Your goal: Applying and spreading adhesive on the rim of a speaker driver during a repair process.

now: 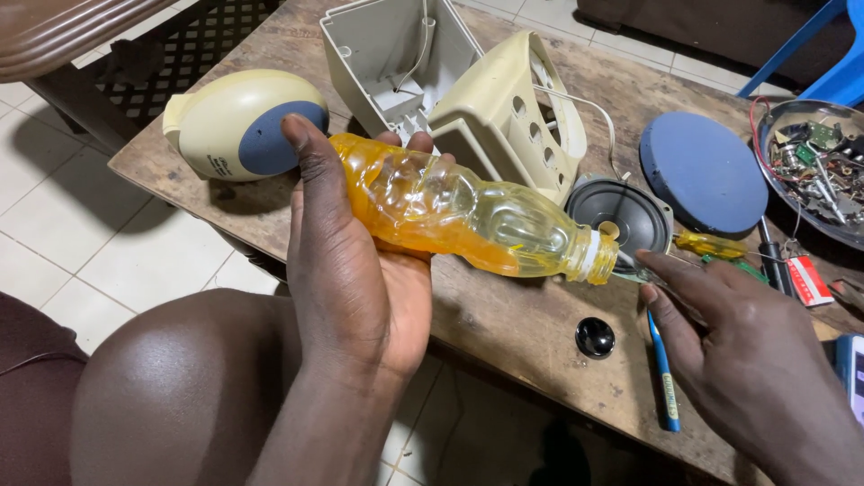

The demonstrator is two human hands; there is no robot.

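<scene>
The left hand (355, 270) clamps the tilted oil bottle (468, 216) at centre frame; the right hand (738, 333) (fingers pinched together) holds a thin tool at its mouth.

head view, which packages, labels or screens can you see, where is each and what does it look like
Plastic bottle: lying tilted in the left hand, clear, part full of yellow-orange liquid, white neck ring, no label showing.
Small red and white pack: on the table's right side, flat and rectangular.
Screen: at the right edge, only a lit strip shows.
Printed mark on the cream and blue-grey shell: upper left of the table, small and dark.
</scene>
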